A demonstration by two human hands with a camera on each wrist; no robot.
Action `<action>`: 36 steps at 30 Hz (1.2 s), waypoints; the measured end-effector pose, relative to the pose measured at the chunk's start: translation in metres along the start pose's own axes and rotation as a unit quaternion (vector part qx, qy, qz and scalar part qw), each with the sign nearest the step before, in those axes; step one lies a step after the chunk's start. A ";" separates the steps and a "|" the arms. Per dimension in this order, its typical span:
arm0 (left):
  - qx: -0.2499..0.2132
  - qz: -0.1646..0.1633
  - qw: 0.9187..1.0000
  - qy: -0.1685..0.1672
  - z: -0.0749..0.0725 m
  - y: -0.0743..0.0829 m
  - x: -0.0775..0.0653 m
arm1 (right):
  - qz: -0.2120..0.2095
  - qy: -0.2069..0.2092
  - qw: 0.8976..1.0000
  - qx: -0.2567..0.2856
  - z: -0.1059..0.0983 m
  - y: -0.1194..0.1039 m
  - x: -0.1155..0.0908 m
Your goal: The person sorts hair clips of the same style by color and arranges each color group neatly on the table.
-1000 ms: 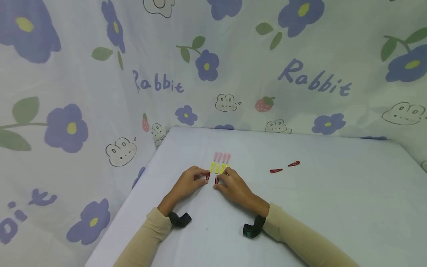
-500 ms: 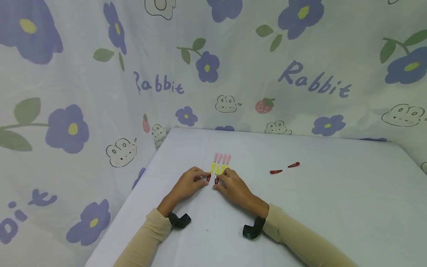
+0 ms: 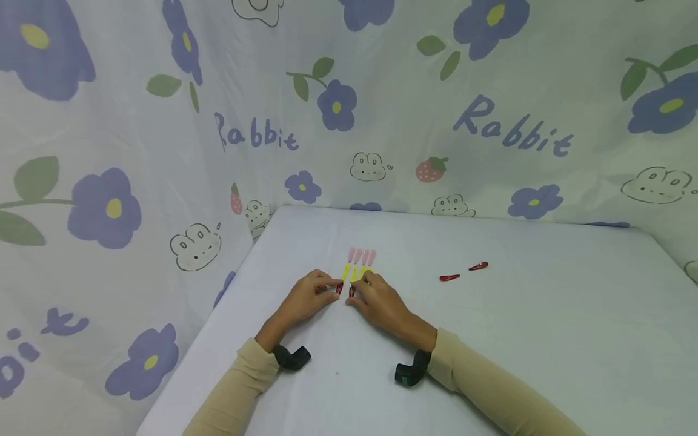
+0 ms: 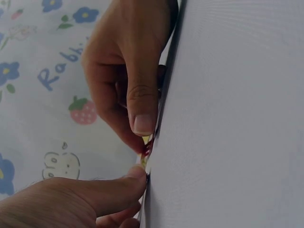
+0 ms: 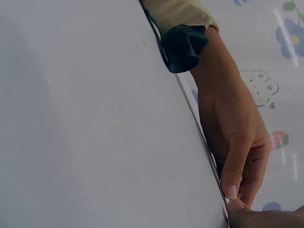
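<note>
In the head view my left hand [image 3: 307,298] pinches a dark red snap hair clip [image 3: 339,288] between thumb and fingers at the left end of the rows. Close beside it on the right, a second red hair clip [image 3: 351,291] is held by the fingertips of my right hand [image 3: 383,303]. Just beyond them several yellow hair clips [image 3: 346,270] lie side by side, the rightmost partly covered by my right hand. Farther back comes a row of pink hair clips [image 3: 357,256]. In the left wrist view the red clip shows under the right hand's fingertips.
Two more red hair clips [image 3: 449,278] lie apart on the white table [image 3: 523,339], to the right of the hands. Patterned curtains [image 3: 403,121] hang along the back and left edges. Each wrist carries a black camera mount [image 3: 291,358].
My right hand has shifted slightly left with its red clip, narrowing the gap to the clip in my left hand. The head view has tilted a little. The other clips stay put.
</note>
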State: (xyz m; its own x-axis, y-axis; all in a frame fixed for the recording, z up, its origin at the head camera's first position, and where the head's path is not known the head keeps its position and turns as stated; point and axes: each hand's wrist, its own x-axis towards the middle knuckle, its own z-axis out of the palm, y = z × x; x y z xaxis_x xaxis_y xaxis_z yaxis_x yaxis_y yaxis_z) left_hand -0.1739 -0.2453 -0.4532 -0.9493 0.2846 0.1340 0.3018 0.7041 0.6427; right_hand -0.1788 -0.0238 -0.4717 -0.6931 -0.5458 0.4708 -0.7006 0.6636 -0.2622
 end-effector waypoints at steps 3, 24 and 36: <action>-0.005 0.000 1.000 0.000 0.000 -0.001 0.000 | 0.006 -0.006 1.000 -0.003 0.001 0.000 0.001; -0.005 0.009 1.000 0.000 -0.002 -0.002 0.000 | 0.033 -0.002 0.999 0.039 0.000 0.000 0.003; -0.008 0.014 1.000 0.002 -0.001 -0.002 -0.001 | 0.195 -0.039 0.942 0.270 -0.027 0.010 0.016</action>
State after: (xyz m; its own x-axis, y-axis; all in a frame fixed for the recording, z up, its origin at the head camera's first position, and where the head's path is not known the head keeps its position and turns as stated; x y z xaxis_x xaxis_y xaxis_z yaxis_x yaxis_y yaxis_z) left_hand -0.1734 -0.2476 -0.4537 -0.9407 0.3016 0.1552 0.3271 0.6858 0.6501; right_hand -0.1923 -0.0116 -0.4441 -0.9113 -0.3646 0.1913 -0.3590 0.4759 -0.8029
